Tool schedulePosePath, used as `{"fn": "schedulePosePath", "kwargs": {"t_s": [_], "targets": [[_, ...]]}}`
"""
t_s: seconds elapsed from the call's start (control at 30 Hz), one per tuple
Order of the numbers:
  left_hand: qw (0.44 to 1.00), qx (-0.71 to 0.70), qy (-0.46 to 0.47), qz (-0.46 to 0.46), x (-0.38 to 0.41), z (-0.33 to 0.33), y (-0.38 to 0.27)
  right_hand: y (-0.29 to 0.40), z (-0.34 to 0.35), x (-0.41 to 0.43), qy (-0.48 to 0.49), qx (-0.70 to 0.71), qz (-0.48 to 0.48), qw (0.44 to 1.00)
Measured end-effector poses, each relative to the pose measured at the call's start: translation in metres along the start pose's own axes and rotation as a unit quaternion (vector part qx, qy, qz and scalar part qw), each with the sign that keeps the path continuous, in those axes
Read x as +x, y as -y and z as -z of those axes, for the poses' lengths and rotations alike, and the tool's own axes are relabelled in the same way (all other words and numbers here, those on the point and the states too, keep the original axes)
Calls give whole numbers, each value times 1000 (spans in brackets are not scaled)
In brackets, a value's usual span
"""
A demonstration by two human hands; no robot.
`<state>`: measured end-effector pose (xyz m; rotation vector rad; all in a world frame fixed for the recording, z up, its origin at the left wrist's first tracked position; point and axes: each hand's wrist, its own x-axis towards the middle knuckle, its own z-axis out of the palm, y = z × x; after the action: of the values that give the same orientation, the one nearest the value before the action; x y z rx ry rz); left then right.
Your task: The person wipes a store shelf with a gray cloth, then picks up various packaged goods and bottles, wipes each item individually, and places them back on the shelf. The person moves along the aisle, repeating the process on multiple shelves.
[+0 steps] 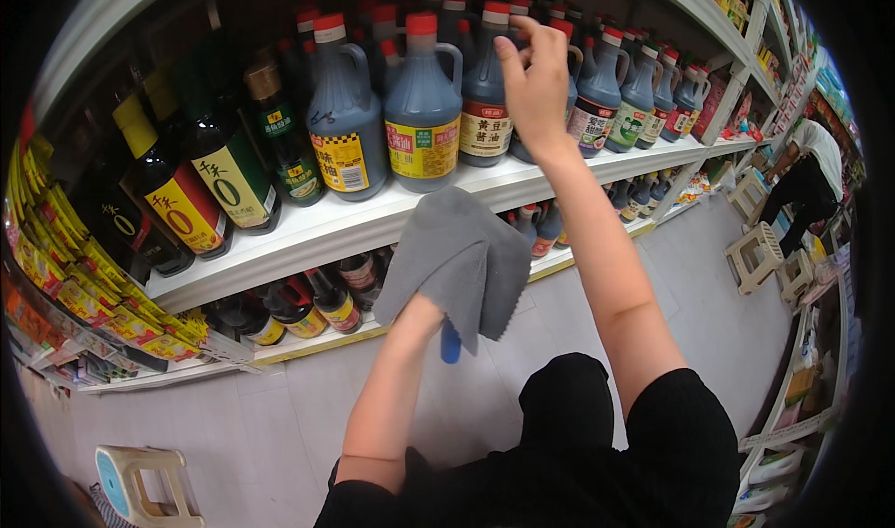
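My left hand [422, 313] is mostly hidden under a grey cloth [458, 262] with a zigzag-cut edge, which it holds in front of the shelf edge. A blue piece [451, 345] sticks out below the cloth; what it belongs to is hidden. My right hand [542, 84] is raised at the neck of a soy sauce bottle [484, 133] with a red-and-white cap. Its thumb and forefinger are apart, and contact with the bottle is unclear. Left of that bottle stand two more dark jugs, a yellow-labelled jug [422, 147] and a checker-labelled jug [347, 157].
The white shelf [412, 210] carries several handled jugs to the right and dark glass bottles [231, 171] to the left. More bottles [335, 304] stand on the lower shelf. Yellow sachets [91, 276] hang at left. Plastic stools [143, 482] and a bending person [814, 168] occupy the aisle.
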<state>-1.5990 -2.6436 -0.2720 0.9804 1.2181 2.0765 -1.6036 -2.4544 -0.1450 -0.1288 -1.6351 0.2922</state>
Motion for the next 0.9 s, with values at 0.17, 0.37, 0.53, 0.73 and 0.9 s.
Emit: {"fn": "schedulePosePath", "kwargs": {"t_s": [0.17,0.37,0.53,0.73,0.9], "targets": [[959,276,16,55,7,-4,-2,-27,8,15,112,-150,-38,982],[918,395,31,28,6,-6,-6,-26,17,28,174,-114,-58,976],[978,208,22,10,2,-4,4,-35,18,19,167,101,-158,968],[922,376,14,-94,3,-12,-5,4,45,9,23,253,-81,964],[876,449,-16,-175,-10,-35,-34,59,92,-10,40,379,-203,902]]}}
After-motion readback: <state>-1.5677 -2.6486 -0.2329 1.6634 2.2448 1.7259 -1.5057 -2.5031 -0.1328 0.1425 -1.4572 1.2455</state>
